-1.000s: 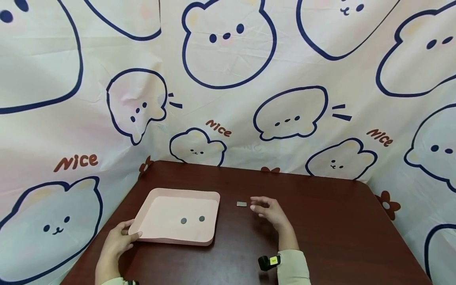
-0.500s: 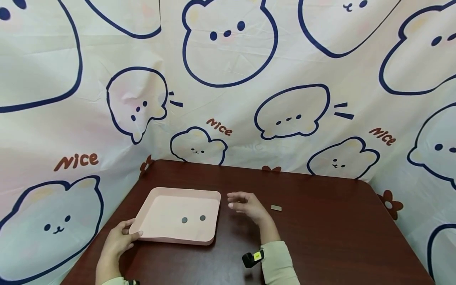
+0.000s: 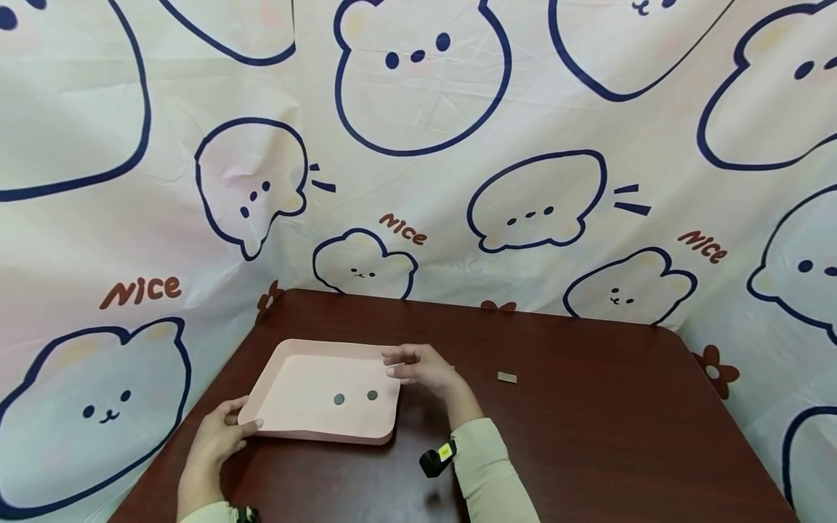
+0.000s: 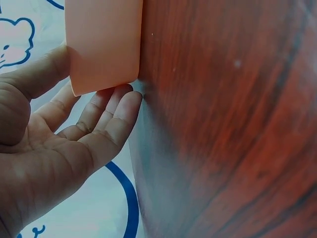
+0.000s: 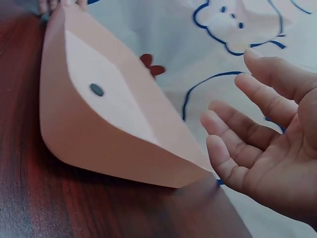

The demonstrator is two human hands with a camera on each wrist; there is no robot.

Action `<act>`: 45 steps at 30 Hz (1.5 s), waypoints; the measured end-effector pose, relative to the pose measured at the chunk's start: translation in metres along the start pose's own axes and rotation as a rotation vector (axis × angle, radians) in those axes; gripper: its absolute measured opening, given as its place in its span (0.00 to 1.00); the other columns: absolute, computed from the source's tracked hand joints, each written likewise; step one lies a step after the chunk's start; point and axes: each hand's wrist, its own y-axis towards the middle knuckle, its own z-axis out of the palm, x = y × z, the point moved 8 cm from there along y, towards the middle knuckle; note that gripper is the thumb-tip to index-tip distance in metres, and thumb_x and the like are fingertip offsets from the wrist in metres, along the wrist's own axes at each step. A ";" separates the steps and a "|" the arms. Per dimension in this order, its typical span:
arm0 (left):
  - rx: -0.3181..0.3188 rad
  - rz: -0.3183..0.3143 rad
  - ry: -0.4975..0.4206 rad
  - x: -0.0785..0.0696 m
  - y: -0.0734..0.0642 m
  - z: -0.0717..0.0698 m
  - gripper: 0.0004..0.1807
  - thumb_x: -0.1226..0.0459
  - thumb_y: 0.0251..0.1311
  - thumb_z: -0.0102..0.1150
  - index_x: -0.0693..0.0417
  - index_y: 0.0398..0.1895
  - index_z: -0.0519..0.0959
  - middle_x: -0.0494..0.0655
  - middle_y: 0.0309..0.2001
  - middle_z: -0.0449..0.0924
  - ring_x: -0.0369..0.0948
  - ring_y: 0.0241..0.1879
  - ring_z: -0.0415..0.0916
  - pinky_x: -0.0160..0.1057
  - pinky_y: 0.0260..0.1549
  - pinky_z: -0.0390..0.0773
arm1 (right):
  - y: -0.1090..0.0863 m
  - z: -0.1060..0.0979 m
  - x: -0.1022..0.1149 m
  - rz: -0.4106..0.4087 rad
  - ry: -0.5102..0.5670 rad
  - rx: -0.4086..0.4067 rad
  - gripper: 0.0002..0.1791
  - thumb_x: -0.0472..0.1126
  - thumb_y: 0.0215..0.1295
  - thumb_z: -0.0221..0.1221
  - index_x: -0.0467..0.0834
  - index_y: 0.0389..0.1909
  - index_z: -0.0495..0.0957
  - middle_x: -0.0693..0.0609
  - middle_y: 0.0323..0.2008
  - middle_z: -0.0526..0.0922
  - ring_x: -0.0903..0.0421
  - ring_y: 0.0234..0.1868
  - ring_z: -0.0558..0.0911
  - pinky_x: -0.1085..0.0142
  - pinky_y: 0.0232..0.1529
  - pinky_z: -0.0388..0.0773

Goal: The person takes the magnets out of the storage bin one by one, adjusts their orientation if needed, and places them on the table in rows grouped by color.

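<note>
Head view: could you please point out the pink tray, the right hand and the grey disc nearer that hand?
Pink tray point(image 3: 307, 386): head view, bare part of its floor.
Right hand point(image 3: 422, 365): head view, middle of the hand.
Grey disc point(image 3: 372, 395): head view, middle of its top face.

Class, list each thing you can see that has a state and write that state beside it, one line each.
Pink tray: upright, open-topped
Round discs: lying apart inside the tray
Rectangular piece: lying on the table
Left hand: gripping the tray's near left corner
Right hand: fingers loosely bent, holding nothing
Printed cloth: hanging, creased
</note>
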 end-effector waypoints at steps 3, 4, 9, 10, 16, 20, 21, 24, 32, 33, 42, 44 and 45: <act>-0.003 0.005 0.009 -0.002 0.000 -0.003 0.36 0.71 0.53 0.63 0.73 0.63 0.58 0.64 0.38 0.72 0.40 0.29 0.73 0.38 0.29 0.78 | 0.011 0.009 -0.003 0.026 0.017 0.023 0.21 0.36 0.57 0.63 0.42 0.53 0.78 0.40 0.48 0.78 0.54 0.43 0.79 0.50 0.46 0.74; -0.003 0.009 0.012 -0.003 0.000 -0.003 0.36 0.71 0.53 0.63 0.73 0.63 0.57 0.65 0.38 0.72 0.40 0.29 0.73 0.39 0.29 0.78 | 0.014 0.011 -0.003 0.035 0.022 0.029 0.21 0.35 0.57 0.63 0.41 0.53 0.78 0.39 0.48 0.78 0.54 0.42 0.80 0.49 0.46 0.74; -0.002 0.018 0.008 -0.006 0.000 -0.004 0.36 0.71 0.53 0.62 0.74 0.63 0.57 0.64 0.37 0.72 0.39 0.29 0.72 0.39 0.28 0.78 | 0.018 0.022 0.002 0.050 0.037 0.043 0.19 0.32 0.56 0.62 0.37 0.51 0.78 0.40 0.44 0.78 0.54 0.39 0.81 0.48 0.46 0.73; -0.004 0.017 0.006 -0.006 0.000 -0.004 0.36 0.71 0.53 0.62 0.74 0.63 0.58 0.64 0.37 0.72 0.39 0.29 0.72 0.39 0.28 0.78 | 0.019 0.024 0.001 0.053 0.033 0.043 0.19 0.32 0.56 0.62 0.36 0.51 0.78 0.41 0.43 0.79 0.53 0.39 0.81 0.49 0.46 0.74; 0.003 0.013 0.010 -0.007 0.003 -0.006 0.36 0.71 0.53 0.62 0.74 0.63 0.57 0.64 0.37 0.72 0.40 0.29 0.72 0.39 0.28 0.78 | 0.034 0.039 -0.010 0.061 0.053 0.063 0.20 0.30 0.56 0.62 0.33 0.51 0.76 0.45 0.41 0.79 0.54 0.39 0.81 0.56 0.42 0.77; -0.006 0.024 0.025 -0.011 0.006 -0.011 0.36 0.71 0.54 0.62 0.74 0.63 0.56 0.67 0.40 0.71 0.40 0.30 0.73 0.40 0.30 0.78 | 0.043 0.052 -0.012 0.079 0.105 0.072 0.21 0.30 0.57 0.61 0.33 0.53 0.75 0.46 0.41 0.78 0.55 0.40 0.80 0.57 0.42 0.77; -0.005 0.024 0.026 -0.011 0.007 -0.012 0.36 0.71 0.54 0.62 0.74 0.63 0.56 0.67 0.40 0.71 0.40 0.30 0.73 0.40 0.30 0.78 | 0.045 0.056 -0.014 0.086 0.109 0.070 0.21 0.30 0.57 0.61 0.33 0.53 0.75 0.47 0.40 0.78 0.55 0.40 0.81 0.58 0.42 0.77; 0.004 0.016 0.017 -0.010 0.006 -0.012 0.37 0.70 0.53 0.63 0.74 0.63 0.56 0.67 0.40 0.71 0.40 0.30 0.73 0.40 0.30 0.78 | 0.047 0.066 -0.019 0.101 0.104 0.069 0.21 0.29 0.57 0.61 0.33 0.53 0.75 0.47 0.39 0.79 0.53 0.39 0.82 0.59 0.39 0.78; 0.006 0.017 0.005 -0.008 0.004 -0.007 0.37 0.70 0.53 0.63 0.74 0.63 0.56 0.66 0.39 0.71 0.40 0.30 0.73 0.39 0.30 0.79 | 0.051 0.082 -0.031 0.166 0.107 0.060 0.19 0.30 0.56 0.62 0.35 0.50 0.78 0.49 0.35 0.81 0.55 0.37 0.81 0.59 0.40 0.78; 0.008 0.019 0.000 -0.008 0.004 -0.006 0.36 0.71 0.53 0.63 0.74 0.63 0.56 0.65 0.39 0.72 0.39 0.30 0.73 0.39 0.30 0.79 | 0.051 0.082 -0.034 0.184 0.095 0.053 0.18 0.30 0.56 0.62 0.36 0.49 0.78 0.49 0.35 0.81 0.55 0.37 0.81 0.59 0.41 0.77; 0.007 0.002 -0.002 -0.001 0.003 -0.001 0.36 0.71 0.53 0.63 0.74 0.63 0.57 0.66 0.39 0.71 0.40 0.30 0.73 0.40 0.29 0.78 | 0.051 0.083 -0.045 0.193 -0.038 0.003 0.15 0.31 0.53 0.63 0.38 0.44 0.81 0.52 0.30 0.83 0.59 0.34 0.80 0.63 0.36 0.76; 0.008 -0.001 -0.004 0.000 0.003 0.000 0.36 0.71 0.53 0.62 0.74 0.63 0.57 0.66 0.39 0.72 0.40 0.30 0.73 0.40 0.29 0.78 | 0.051 0.084 -0.044 0.176 -0.072 -0.016 0.15 0.31 0.51 0.64 0.38 0.43 0.81 0.53 0.29 0.82 0.60 0.33 0.79 0.64 0.34 0.76; 0.008 -0.001 -0.006 0.001 0.002 0.000 0.36 0.71 0.53 0.62 0.73 0.63 0.57 0.66 0.39 0.72 0.40 0.30 0.73 0.39 0.29 0.78 | 0.051 0.084 -0.043 0.169 -0.086 -0.026 0.15 0.31 0.51 0.64 0.38 0.42 0.82 0.54 0.28 0.82 0.61 0.32 0.78 0.64 0.34 0.76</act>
